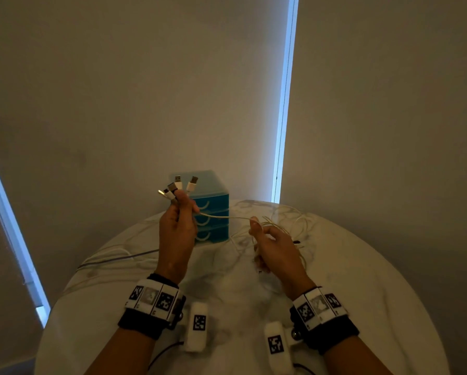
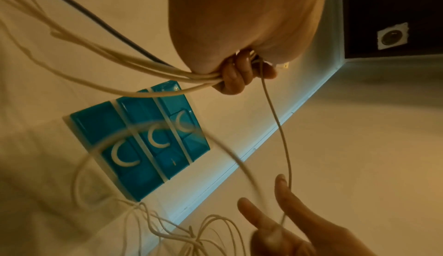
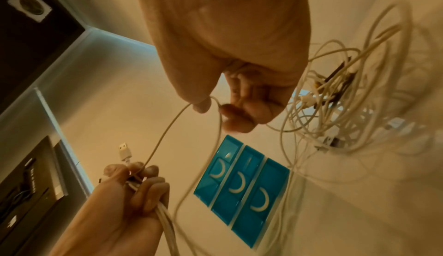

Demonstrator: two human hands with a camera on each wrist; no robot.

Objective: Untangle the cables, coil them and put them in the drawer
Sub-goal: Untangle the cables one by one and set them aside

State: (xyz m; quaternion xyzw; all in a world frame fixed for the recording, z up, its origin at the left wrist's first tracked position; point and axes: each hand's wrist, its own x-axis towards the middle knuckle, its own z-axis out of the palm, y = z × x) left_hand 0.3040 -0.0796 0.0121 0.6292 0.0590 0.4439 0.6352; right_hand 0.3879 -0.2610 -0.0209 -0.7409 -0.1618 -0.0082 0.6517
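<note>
My left hand (image 1: pixel 180 209) is raised over the table and grips a bundle of white cables (image 2: pixel 143 65), with one dark cable among them. Their USB plugs (image 1: pixel 178 185) stick up above the fist. One thin white cable (image 1: pixel 224 217) runs from that fist across to my right hand (image 1: pixel 257 235), where it passes between the thumb and curled fingers (image 3: pixel 236 117). Behind the right hand a tangle of white cables (image 1: pixel 291 223) lies on the table; the right wrist view shows the tangle (image 3: pixel 335 97) with several plugs in it. The blue drawer unit (image 1: pixel 213 212) stands behind my left hand with three shut drawers.
The round white marble table (image 1: pixel 227 293) carries everything. Loose cable strands (image 1: pixel 118 257) trail off its left edge. A pale wall and blinds stand close behind the drawer unit. Wrist-camera housings (image 1: pixel 198 327) hang below both wrists over the near table.
</note>
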